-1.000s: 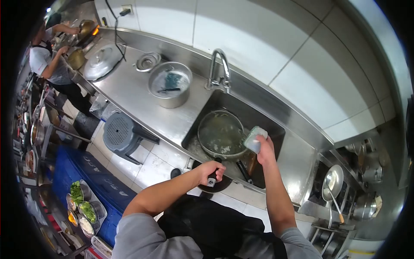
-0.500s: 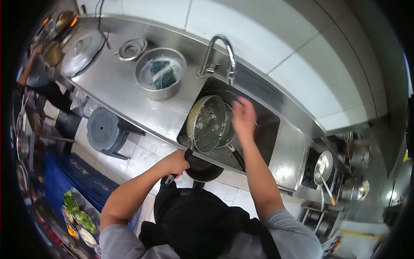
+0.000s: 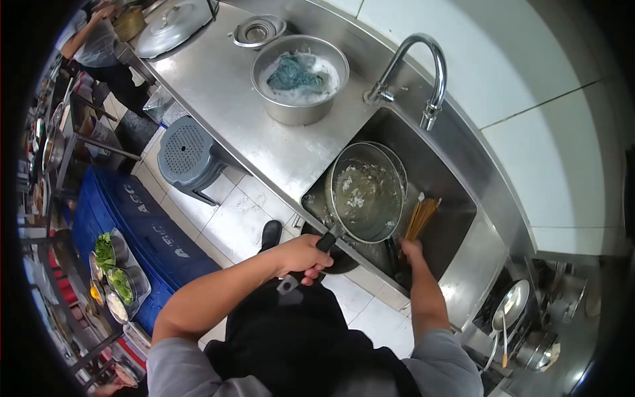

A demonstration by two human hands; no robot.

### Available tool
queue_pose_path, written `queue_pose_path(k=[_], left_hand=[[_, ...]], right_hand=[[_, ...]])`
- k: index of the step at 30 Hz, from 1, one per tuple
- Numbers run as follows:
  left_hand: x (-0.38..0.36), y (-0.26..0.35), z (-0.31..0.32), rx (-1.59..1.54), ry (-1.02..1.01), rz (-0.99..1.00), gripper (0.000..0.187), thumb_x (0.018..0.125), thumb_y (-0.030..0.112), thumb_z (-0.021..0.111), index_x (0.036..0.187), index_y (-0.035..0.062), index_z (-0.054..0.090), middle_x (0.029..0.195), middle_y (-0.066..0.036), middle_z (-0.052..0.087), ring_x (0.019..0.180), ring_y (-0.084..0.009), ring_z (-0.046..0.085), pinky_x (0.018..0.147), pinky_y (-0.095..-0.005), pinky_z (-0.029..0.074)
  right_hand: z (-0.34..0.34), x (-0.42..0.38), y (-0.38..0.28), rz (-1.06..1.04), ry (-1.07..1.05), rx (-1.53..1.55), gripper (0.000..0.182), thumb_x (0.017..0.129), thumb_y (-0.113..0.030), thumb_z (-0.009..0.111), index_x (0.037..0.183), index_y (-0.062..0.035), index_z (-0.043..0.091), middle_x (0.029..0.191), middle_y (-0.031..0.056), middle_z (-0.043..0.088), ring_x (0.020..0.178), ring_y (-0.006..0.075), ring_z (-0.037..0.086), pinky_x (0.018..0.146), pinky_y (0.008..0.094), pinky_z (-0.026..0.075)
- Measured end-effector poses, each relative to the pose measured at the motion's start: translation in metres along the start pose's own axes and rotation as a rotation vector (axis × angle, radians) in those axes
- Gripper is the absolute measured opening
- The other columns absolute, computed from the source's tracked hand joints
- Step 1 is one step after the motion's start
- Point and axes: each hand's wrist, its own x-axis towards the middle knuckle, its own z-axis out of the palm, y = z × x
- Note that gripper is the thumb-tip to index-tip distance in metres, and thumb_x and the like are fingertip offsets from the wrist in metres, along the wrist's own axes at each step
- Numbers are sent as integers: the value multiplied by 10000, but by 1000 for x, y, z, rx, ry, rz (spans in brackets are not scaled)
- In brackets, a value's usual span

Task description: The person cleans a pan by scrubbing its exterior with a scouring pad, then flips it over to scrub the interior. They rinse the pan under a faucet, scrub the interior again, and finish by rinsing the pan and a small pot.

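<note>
My left hand [image 3: 307, 257] is closed around the black handle of a frying pan [image 3: 367, 198] over the sink. Cloudy water and white bits lie in the pan. Beneath it a second pan [image 3: 401, 173] shows its rim, and a black handle [image 3: 390, 255] juts toward me. Down in the sink [image 3: 450, 218], my right hand [image 3: 411, 250] is closed on the lower end of a bamboo brush [image 3: 423, 215], a bundle of thin yellow-brown sticks beside the pans. Its fingertips are partly hidden.
A chrome faucet [image 3: 433, 79] arches over the sink. On the counter stand a pot [image 3: 297, 112] with suds and a green scourer, a strainer [image 3: 258, 30] and a lid [image 3: 175, 30]. A grey stool [image 3: 185, 149] and a blue bin [image 3: 132, 225] are at left. Another person [image 3: 99, 46] stands far left.
The pan has gone from tilted to nearly level. My right hand has dropped from above the sink to the bamboo brush inside it. The whole view has shifted.
</note>
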Motion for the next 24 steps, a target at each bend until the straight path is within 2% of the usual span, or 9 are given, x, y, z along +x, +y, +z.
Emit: queue_pose_path(k=[1, 5, 10, 11, 12, 13, 15, 21, 24], left_hand=[[0, 2, 5, -94, 2, -32, 163, 921, 38, 650, 908, 44, 487, 675, -16, 463, 480, -108, 448, 414, -312, 400], [11, 1, 7, -279, -34, -66, 174, 937, 49, 648, 873, 55, 486, 703, -32, 482, 504, -118, 445, 444, -315, 401], [8, -2, 10, -534, -146, -126, 148, 953, 71, 635, 906, 82, 495, 697, -6, 476, 510, -99, 428, 480, -291, 400], [10, -7, 3, -550, -203, -166, 149, 949, 69, 639, 913, 86, 495, 692, 1, 471, 507, -91, 422, 479, -289, 395], [11, -10, -2, -569, -255, -203, 152, 944, 66, 642, 920, 90, 494, 687, 8, 465, 504, -83, 415, 477, -287, 390], [10, -8, -3, -528, -251, -206, 173, 936, 61, 642, 900, 95, 476, 675, 15, 453, 496, -76, 402, 458, -288, 365], [14, -5, -4, -487, -245, -163, 184, 932, 60, 639, 887, 97, 465, 667, 14, 448, 492, -77, 400, 449, -292, 357], [26, -4, -10, -455, -196, -195, 198, 938, 72, 639, 907, 109, 448, 650, 24, 434, 455, -71, 375, 421, -282, 341], [31, 1, -18, -514, -260, -186, 195, 935, 70, 638, 904, 110, 451, 635, 28, 426, 452, -71, 371, 421, -284, 341]], right_hand=[[-22, -32, -19, -38, 2, 114, 356, 774, -229, 733, 1016, 27, 683, 941, 198, 711, 755, 297, 726, 679, 431, 579], [-101, -123, -60, -74, -9, 251, 386, 823, -207, 720, 1099, 25, 583, 840, 131, 646, 741, 256, 700, 552, 414, 567], [-188, -223, -159, -176, -85, -202, 530, 811, -187, 734, 1261, -39, 495, 907, 203, 669, 635, 316, 693, 518, 428, 555], [-194, -224, -166, -435, -83, -420, 580, 823, -188, 725, 1332, -67, 477, 954, 219, 678, 737, 338, 706, 590, 442, 569], [-197, -225, -174, -699, -86, -640, 632, 835, -188, 717, 1404, -95, 460, 1000, 235, 686, 838, 359, 718, 663, 456, 584], [-193, -231, -187, -692, -89, -642, 632, 835, -188, 717, 1404, -95, 460, 1000, 235, 686, 838, 359, 718, 663, 456, 584], [-164, -242, -226, -816, -289, -1138, 673, 884, -167, 648, 1506, -143, 391, 1081, 228, 696, 1003, 363, 693, 784, 470, 577], [-96, -183, -263, -620, -182, -1216, 534, 910, -113, 564, 1436, -103, 475, 1053, 200, 716, 965, 359, 711, 769, 497, 577], [-103, -230, -278, -831, -333, -1223, 404, 889, -98, 588, 1287, -29, 562, 978, 193, 724, 933, 361, 717, 750, 499, 577]])
